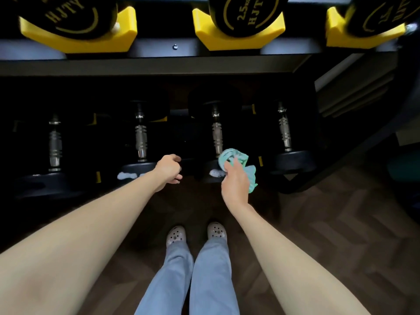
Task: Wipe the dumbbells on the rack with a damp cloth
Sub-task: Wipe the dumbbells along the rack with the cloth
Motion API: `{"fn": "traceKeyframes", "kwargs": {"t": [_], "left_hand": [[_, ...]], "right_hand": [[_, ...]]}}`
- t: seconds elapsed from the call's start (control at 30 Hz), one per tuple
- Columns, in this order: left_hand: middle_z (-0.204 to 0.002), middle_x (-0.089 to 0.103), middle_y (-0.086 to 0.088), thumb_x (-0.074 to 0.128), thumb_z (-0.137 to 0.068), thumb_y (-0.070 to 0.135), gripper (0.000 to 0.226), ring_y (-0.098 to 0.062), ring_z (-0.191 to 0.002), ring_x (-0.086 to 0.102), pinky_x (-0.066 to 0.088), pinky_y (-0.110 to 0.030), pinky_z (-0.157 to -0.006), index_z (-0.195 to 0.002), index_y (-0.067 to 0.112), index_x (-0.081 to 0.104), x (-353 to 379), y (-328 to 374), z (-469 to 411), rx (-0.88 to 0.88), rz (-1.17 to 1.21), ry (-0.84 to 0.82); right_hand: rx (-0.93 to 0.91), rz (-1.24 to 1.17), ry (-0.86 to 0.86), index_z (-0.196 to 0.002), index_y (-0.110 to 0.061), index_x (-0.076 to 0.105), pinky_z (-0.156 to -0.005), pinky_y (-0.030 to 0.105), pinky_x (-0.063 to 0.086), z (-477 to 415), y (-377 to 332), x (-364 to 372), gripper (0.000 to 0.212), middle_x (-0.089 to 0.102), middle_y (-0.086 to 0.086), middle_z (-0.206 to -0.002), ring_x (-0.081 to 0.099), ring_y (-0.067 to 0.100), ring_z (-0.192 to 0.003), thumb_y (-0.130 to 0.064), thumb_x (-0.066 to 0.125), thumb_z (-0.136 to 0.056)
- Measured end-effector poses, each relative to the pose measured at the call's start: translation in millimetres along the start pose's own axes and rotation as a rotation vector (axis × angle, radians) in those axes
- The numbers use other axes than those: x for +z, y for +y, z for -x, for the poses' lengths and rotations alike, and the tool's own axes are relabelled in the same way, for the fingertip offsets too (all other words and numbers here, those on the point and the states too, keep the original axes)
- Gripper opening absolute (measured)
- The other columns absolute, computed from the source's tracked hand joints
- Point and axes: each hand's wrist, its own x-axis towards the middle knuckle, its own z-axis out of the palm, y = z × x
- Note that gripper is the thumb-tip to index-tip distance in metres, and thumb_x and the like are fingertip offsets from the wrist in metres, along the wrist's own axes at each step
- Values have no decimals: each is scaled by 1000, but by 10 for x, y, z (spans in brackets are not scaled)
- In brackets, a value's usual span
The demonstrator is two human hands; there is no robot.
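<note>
- Head view: a rack (159, 64) is seen from above, with four dumbbells (55, 144) laid side by side on the lower tier, handles running away from the person.
- A teal cloth (241, 159) is bunched in the right hand (235, 181); the fingers (237, 162) are curled round it.
- The cloth is pressed against the third dumbbell (217, 135) from the left, at the edge where the handle meets the near head.
- A white smear (216, 172) is left on that head just left of the cloth; a longer smear (127, 176) lies on the near head of the second dumbbell (141, 137).
- The left hand (169, 170) is held at the front edge of the lower tier, between the second and third dumbbells. It is curled down into shadow, and whether anything is gripped cannot be told.
- Open gaps are kept between neighbouring handles.
- The far heads are overhung by the upper tier's front rail, so room above them is tight.
- On the upper tier, black heads are seated in yellow cradles (238, 37).
- A slanted frame bar (354, 155) runs just right of the fourth dumbbell (285, 130).
- A strip of wooden floor (341, 223) is left open between the shoes (176, 236) and the lower tier.
</note>
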Motion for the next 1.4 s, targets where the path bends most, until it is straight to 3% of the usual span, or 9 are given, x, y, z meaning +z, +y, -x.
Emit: {"fn": "traceKeyframes", "kwargs": {"t": [0.23, 0.43, 0.6, 0.8, 0.93, 1.03, 1.17, 1.3, 1.4], "left_hand": [[-134, 48, -21, 29, -96, -6, 48, -24, -94, 57, 52, -34, -75, -141, 9, 36, -30, -19, 68, -1, -23, 19], [-132, 50, -19, 28, -96, -6, 49, -24, -94, 59, 51, -28, -68, -141, 11, 36, 28, -46, 135, 4, -50, 21], [-132, 50, -18, 28, -96, -5, 50, -23, -94, 59, 53, -31, -75, -141, 13, 37, 76, 43, 160, 38, -75, 20], [-131, 50, -19, 28, -95, -6, 49, -23, -92, 57, 53, -31, -73, -141, 11, 37, 247, 161, 256, 44, -68, 7], [-131, 51, -20, 27, -95, -7, 50, -20, -82, 56, 50, -27, -66, -141, 10, 36, 392, 231, 311, 42, -42, 4], [-131, 51, -21, 26, -95, -7, 50, -22, -81, 56, 49, -27, -64, -141, 8, 36, 478, 271, 334, 34, -15, 17], [-129, 52, -23, 23, -96, -6, 47, -26, -86, 57, 50, -28, -65, -139, 4, 38, 622, 330, 366, 29, 32, 19], [-123, 57, -24, 29, -94, -7, 37, -25, -86, 62, 54, -33, -73, -123, 0, 51, 659, 453, 386, 9, 114, -51], [-120, 60, -21, 41, -97, 13, 27, -27, -99, 64, 55, -38, -83, -117, 3, 57, 670, 549, 464, -47, 205, -328]], "right_hand": [[-403, 468, -148, -142, -17, 36, -116, 44, 12, 12, -203, 8, 49, 14, 11, -156, 10, 32, -144, -7, 43, -95], [-664, 876, -253, -134, -14, 46, -110, 55, 18, -13, -76, -76, 38, 13, 14, -154, 9, 43, -141, -16, 42, -97], [-784, 937, -278, -136, -5, 44, -109, 54, 23, -9, 98, -224, 40, 16, 15, -152, 8, 42, -141, -12, 43, -96], [-709, 904, -298, -126, -1, 52, -104, 47, 35, -2, 444, -337, 34, 21, 16, -148, 23, 40, -135, -5, 46, -92], [-332, 816, -276, -133, -3, 45, -94, 40, 43, -55, 711, -628, 40, 24, 17, -144, 33, 35, -126, -4, 45, -93], [-124, 608, -256, -127, -7, 52, -89, 35, 43, -198, 966, -806, 37, 33, 12, -137, 40, 31, -119, -1, 45, -91], [159, -288, -228, -78, -11, 52, -62, 29, 33, -272, 991, -909, 26, 49, 8, -87, 45, 21, -78, 8, 36, -84], [296, -1355, -489, -113, -14, 58, -76, 35, 50, -189, 911, -1015, 43, 63, 11, -106, 61, 25, -95, 12, 33, -90], [299, -1725, -530, -118, -14, 54, -84, 41, 53, -160, 870, -991, 41, 62, 12, -115, 61, 28, -103, 10, 34, -92]]}}
